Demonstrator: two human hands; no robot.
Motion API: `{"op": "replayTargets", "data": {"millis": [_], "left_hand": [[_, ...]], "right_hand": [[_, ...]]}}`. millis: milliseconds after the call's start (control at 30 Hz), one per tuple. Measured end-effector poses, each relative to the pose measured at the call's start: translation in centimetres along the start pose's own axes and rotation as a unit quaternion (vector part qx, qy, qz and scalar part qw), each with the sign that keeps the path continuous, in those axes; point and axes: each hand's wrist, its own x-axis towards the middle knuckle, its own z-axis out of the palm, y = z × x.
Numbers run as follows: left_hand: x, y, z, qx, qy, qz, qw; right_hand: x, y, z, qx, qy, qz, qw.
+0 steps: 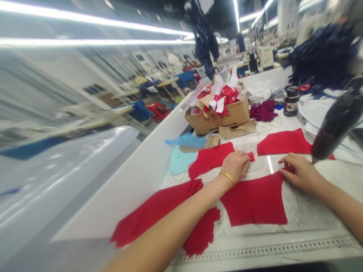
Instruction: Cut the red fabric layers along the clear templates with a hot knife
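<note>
My left hand lies on a red fabric piece, its fingers flat near the piece's right edge. My right hand rests with its fingertips on the upper right corner of a larger red fabric piece. Both pieces lie on a translucent patterned sheet. Another red piece sits beyond my right hand, and a ragged one lies partly under my left forearm. Neither hand visibly grips anything.
A cardboard box of red and white scraps stands beyond my hands, beside maroon fabric and a dark jar. A dark bottle-shaped tool hangs at right. Navy garments are piled behind it. A co-worker sits far back.
</note>
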Motion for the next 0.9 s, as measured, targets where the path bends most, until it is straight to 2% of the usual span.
{"op": "replayTargets", "data": {"millis": [133,300,467,600,733,900], "left_hand": [[-0.7,0.7,-0.4,-0.025,0.016,0.006,1.0],[-1.2,2.9,-0.6,-0.058,0.029,0.045,0.997],[-1.5,5.8,-0.9,-0.077,0.034,0.09,0.992],[-1.7,7.1,-1.0,-0.078,0.031,0.102,0.991],[-2.0,6.4,-1.0,-0.053,0.028,0.076,0.995],[-3.1,2.6,-1.6,-0.021,0.009,0.007,1.0]], "right_hand": [[0.0,-0.4,0.3,0.041,0.017,-0.009,0.999],[-0.3,-0.6,0.9,0.094,0.037,-0.06,0.993],[-0.4,-0.9,0.8,0.11,0.02,-0.115,0.987],[-0.4,-1.4,0.4,0.108,0.016,-0.163,0.98],[-0.6,-2.1,-0.1,0.118,0.051,-0.175,0.976],[-1.1,-3.5,-1.6,0.128,0.087,-0.183,0.971]]}}
